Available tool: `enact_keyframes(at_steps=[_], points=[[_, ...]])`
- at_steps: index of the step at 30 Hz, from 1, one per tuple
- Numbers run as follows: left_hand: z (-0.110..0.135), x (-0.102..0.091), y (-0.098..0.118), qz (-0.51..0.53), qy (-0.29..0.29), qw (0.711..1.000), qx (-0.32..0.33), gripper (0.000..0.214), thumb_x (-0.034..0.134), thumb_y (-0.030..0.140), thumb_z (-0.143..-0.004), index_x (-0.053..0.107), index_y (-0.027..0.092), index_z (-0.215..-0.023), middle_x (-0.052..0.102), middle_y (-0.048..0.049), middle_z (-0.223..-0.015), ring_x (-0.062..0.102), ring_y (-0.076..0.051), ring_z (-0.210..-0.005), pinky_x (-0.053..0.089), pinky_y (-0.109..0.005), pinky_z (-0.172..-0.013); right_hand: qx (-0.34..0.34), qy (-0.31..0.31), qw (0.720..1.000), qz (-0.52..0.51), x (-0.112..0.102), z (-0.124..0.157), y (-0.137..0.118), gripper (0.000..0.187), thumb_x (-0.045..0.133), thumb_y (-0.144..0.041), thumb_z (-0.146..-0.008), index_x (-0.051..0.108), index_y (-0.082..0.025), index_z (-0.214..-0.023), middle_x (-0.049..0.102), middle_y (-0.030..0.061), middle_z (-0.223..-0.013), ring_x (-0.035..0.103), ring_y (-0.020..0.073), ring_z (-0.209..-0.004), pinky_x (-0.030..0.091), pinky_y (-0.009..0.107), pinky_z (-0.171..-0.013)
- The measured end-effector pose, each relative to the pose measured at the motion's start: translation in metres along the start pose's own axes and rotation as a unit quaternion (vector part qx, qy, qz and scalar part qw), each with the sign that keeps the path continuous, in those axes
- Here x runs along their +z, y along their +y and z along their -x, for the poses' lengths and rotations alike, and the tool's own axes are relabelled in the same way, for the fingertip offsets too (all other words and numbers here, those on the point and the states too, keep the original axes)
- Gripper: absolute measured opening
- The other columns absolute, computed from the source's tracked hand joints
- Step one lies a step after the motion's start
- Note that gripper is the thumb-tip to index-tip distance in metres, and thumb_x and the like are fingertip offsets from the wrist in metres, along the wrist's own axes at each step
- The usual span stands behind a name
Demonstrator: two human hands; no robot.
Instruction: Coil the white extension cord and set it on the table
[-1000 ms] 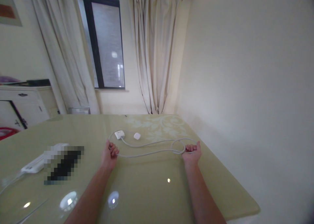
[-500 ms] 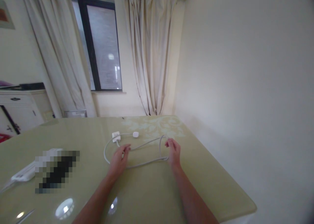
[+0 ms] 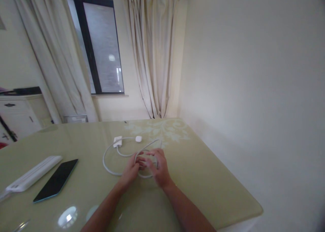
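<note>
A pale grey power cord [image 3: 106, 168] lies in loops on the table, and part of it is gathered between my hands. My left hand [image 3: 131, 169] is closed around the cord, with a loop crossing its fingers. My right hand [image 3: 160, 169] is right beside it, its fingers curled on the cord; the exact grip is partly hidden. A white socket block [image 3: 117, 141] sits at one end of the cord beyond my left hand. The white plug [image 3: 138, 139] rests a little to the right of that block.
A white power strip [image 3: 34, 174] and a dark phone-like slab [image 3: 56, 181] with a blue edge lie at the left of the glossy green table [image 3: 215, 191]. A wall [image 3: 241, 89] runs along the right side. Curtains [image 3: 152, 56] and a window are behind.
My right hand has moved left, bringing its part of the cord to my left hand. The cord's wide loop has drawn into smaller loops between the hands. The view has shifted slightly.
</note>
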State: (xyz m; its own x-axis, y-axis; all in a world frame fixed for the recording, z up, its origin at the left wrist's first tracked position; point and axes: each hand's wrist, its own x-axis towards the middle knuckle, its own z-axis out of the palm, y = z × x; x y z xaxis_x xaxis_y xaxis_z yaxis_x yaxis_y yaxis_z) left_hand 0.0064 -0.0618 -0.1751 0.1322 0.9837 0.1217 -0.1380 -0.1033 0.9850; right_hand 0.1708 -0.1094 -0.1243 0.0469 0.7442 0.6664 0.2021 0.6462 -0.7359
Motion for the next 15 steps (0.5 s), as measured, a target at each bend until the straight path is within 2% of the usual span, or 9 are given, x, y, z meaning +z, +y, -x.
enact_keyframes(at_steps=[2, 4, 5, 6, 8, 10, 11, 13, 15], points=[[-0.004, -0.007, -0.005, -0.089, -0.011, 0.995, 0.051, 0.057, 0.057, 0.016, -0.067, 0.058, 0.020, -0.124, 0.074, -0.0061, -0.093, 0.065, -0.021, -0.075, 0.054, -0.036, -0.076, 0.077, 0.159, 0.981, -0.086, -0.003, -0.007, 0.010, 0.017, 0.073, -0.032, -0.085, 0.073, -0.028, -0.101, 0.067, 0.0029, -0.100, 0.062, 0.0198, -0.095, 0.053, 0.034, -0.085], [-0.007, -0.013, -0.006, -0.175, -0.005, 0.980, 0.094, 0.059, 0.054, 0.014, -0.067, 0.058, 0.021, -0.125, 0.074, -0.0067, -0.096, 0.066, -0.022, -0.083, 0.052, -0.038, -0.086, 0.195, 0.264, 0.926, -0.186, -0.009, -0.015, 0.021, 0.029, 0.081, -0.033, -0.075, 0.069, -0.025, -0.101, 0.066, 0.0022, -0.096, 0.061, 0.0168, -0.083, 0.054, 0.027, -0.068], [-0.007, -0.016, -0.005, -0.222, -0.002, 0.970, 0.103, 0.058, 0.053, 0.013, -0.067, 0.059, 0.021, -0.124, 0.074, -0.0078, -0.099, 0.066, -0.024, -0.090, 0.050, -0.040, -0.092, 0.269, 0.281, 0.892, -0.231, -0.014, -0.020, 0.026, 0.033, 0.083, -0.033, -0.072, 0.068, -0.024, -0.100, 0.066, 0.0017, -0.093, 0.061, 0.0153, -0.077, 0.052, 0.024, -0.060], [-0.008, -0.019, -0.004, -0.274, -0.001, 0.956, 0.105, 0.054, 0.054, 0.014, -0.068, 0.061, 0.021, -0.121, 0.074, -0.0092, -0.103, 0.066, -0.025, -0.097, 0.047, -0.042, -0.097, 0.344, 0.266, 0.858, -0.272, -0.019, -0.023, 0.030, 0.036, 0.085, -0.033, -0.069, 0.068, -0.023, -0.098, 0.068, 0.0020, -0.090, 0.060, 0.0135, -0.070, 0.049, 0.022, -0.054], [-0.007, -0.026, 0.002, -0.389, 0.005, 0.916, 0.094, 0.042, 0.056, 0.017, -0.073, 0.066, 0.022, -0.113, 0.073, -0.0120, -0.112, 0.063, -0.029, -0.110, 0.042, -0.047, -0.105, 0.460, 0.166, 0.802, -0.343, -0.030, -0.029, 0.036, 0.033, 0.084, -0.036, -0.070, 0.068, -0.018, -0.093, 0.072, 0.0051, -0.088, 0.054, 0.0085, -0.054, 0.041, 0.018, -0.044], [-0.007, -0.036, 0.007, -0.486, 0.022, 0.870, 0.080, 0.031, 0.057, 0.028, -0.081, 0.069, 0.022, -0.110, 0.070, -0.0133, -0.120, 0.059, -0.033, -0.119, 0.036, -0.052, -0.110, 0.486, 0.081, 0.779, -0.388, -0.040, -0.032, 0.038, 0.031, 0.081, -0.039, -0.075, 0.069, -0.015, -0.089, 0.074, 0.0066, -0.085, 0.045, 0.0039, -0.043, 0.033, 0.016, -0.039], [-0.008, -0.042, 0.008, -0.516, 0.036, 0.853, 0.075, 0.031, 0.057, 0.035, -0.086, 0.070, 0.023, -0.111, 0.068, -0.0133, -0.125, 0.057, -0.034, -0.122, 0.033, -0.054, -0.112, 0.469, 0.075, 0.782, -0.404, -0.045, -0.032, 0.039, 0.030, 0.080, -0.039, -0.076, 0.069, -0.014, -0.090, 0.073, 0.0044, -0.080, 0.041, 0.0028, -0.040, 0.031, 0.016, -0.037], [-0.011, -0.055, 0.008, -0.536, 0.067, 0.839, 0.069, 0.038, 0.053, 0.049, -0.092, 0.071, 0.024, -0.114, 0.065, -0.0127, -0.132, 0.055, -0.035, -0.126, 0.029, -0.057, -0.115, 0.417, 0.117, 0.794, -0.427, -0.053, -0.033, 0.041, 0.029, 0.079, -0.036, -0.076, 0.071, -0.015, -0.094, 0.064, -0.0045, -0.064, 0.038, 0.0023, -0.037, 0.029, 0.015, -0.036], [-0.017, -0.069, 0.004, -0.509, 0.101, 0.851, 0.079, 0.045, 0.046, 0.054, -0.095, 0.071, 0.023, -0.115, 0.065, -0.0139, -0.132, 0.054, -0.036, -0.127, 0.029, -0.056, -0.116, 0.377, 0.168, 0.797, -0.440, -0.061, -0.033, 0.045, 0.030, 0.078, -0.034, -0.076, 0.071, -0.016, -0.098, 0.048, -0.0118, -0.051, 0.031, 0.0025, -0.034, 0.025, 0.016, -0.034]])
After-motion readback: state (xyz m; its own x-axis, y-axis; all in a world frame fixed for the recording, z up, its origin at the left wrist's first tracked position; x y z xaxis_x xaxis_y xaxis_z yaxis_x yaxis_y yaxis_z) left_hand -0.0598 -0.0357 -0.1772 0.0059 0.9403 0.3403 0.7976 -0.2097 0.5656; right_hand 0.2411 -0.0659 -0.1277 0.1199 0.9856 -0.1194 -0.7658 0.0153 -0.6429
